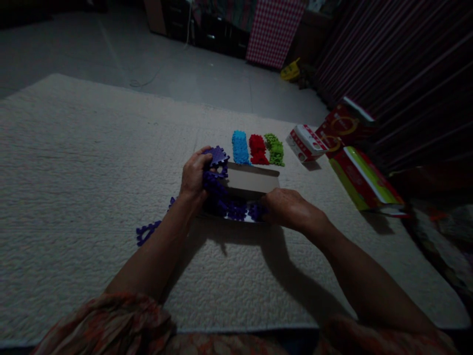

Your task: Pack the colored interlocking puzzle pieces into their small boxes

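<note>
An open cardboard box [253, 178] lies in front of me with several purple puzzle pieces [236, 211] inside it. My left hand [195, 172] is closed around more purple puzzle pieces [218, 156] above the box's left end. At the right end, my right hand [286, 207] reaches over the box's edge beside the purple pieces; its fingertips are hidden, so what they grip does not show. Another purple piece [147, 232] lies on the mat, left of my left forearm.
Beyond the box are blue pieces [240, 147], red pieces [257, 149] and green pieces [275, 149] in rows. A red and white box [306, 143] and larger red and green packages [365, 180] stand to the right on the pale quilted mat [92, 162].
</note>
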Demonstrator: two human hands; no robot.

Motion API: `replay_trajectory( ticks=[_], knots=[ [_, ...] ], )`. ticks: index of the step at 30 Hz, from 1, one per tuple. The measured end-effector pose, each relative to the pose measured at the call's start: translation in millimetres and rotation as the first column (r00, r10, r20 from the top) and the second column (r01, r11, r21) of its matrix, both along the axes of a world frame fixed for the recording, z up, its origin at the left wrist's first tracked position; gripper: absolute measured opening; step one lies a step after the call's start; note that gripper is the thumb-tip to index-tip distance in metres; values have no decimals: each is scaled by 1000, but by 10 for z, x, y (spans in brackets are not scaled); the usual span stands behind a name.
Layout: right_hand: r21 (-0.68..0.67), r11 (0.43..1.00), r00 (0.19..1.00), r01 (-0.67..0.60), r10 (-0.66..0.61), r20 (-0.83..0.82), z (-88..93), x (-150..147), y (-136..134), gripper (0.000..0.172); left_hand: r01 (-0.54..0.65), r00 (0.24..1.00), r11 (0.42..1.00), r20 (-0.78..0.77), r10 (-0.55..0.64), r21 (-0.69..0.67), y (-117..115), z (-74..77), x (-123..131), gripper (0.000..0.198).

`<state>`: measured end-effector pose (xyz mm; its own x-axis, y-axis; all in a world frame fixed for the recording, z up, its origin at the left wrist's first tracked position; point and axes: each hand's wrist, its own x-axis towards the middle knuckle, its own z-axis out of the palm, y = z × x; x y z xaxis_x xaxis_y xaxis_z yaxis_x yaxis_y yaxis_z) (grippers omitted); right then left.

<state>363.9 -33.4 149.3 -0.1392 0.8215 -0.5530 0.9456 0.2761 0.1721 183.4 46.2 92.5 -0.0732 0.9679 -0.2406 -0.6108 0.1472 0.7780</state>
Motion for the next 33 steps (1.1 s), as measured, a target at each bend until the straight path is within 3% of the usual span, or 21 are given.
replay_trajectory(
  ticks=[4,7,10,13,15,17,19,25,29,33],
  knots=[
    [66,998,997,13,-8,-71,19,11,6,22,28,1000,999,1,-28,40,-46,29,2,25],
    [273,962,939,-6,100,-329,58,-18,-74,22,47,999,998,11,-47,49,-86,43,15,27],
    [503,859,744,95,275,-609,30,-157,-205,22,28,999,999,36,-30,46,-114,58,22,28],
    [650,721,559,241,444,-700,-106,-354,-312,23,-1,998,999,55,-2,49,-132,83,17,30],
    [723,628,496,289,547,-674,-232,-468,-341,22,-8,998,999,61,5,54,-142,100,13,32],
    [755,589,492,290,584,-645,-348,-549,-340,14,-16,998,998,66,12,56,-148,108,11,33],
    [766,588,513,259,588,-625,-424,-592,-332,4,-27,997,998,72,22,59,-144,107,12,32],
    [769,598,542,228,578,-610,-357,-423,-389,11,-67,993,995,101,60,68,-98,115,-40,26],
    [655,662,579,363,391,-716,-332,-83,-348,5,-126,989,986,92,116,108,-52,140,-118,24],
    [507,752,570,421,215,-793,-472,143,-218,5,-150,986,982,89,140,114,-11,131,-148,23]
  ],
)
